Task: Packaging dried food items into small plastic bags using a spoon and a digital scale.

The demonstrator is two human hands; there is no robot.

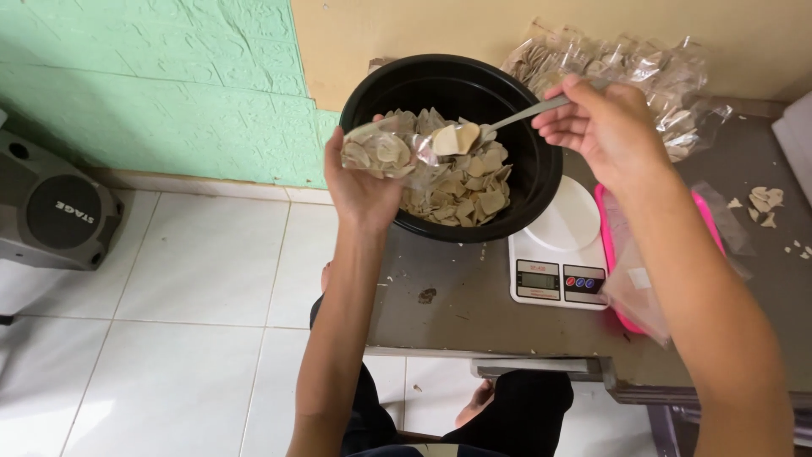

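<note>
Clear plastic pouch (382, 152), part-filled with pale thin chips, gripped mouth-open in the left hand (362, 182), fingers curled round it, held over the near rim of the black round bowl (541, 182); right hand (602, 127) pinches a metal spoon (486, 131) by the handle, its loaded bowl at the pouch mouth; step looks like filling, mid-scoop; next calls for tipping the spoon in cleanly; chips flat, dry, irregular; white digital scale (558, 258) below the right hand on the grey surface (448, 313); crinkly packed bags (668, 76) beyond it.

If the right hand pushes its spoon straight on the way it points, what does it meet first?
Probably the open mouth of the clear bag held by the left hand; the spoon in the right hand nearly touches it, though depth is unclear.
</note>
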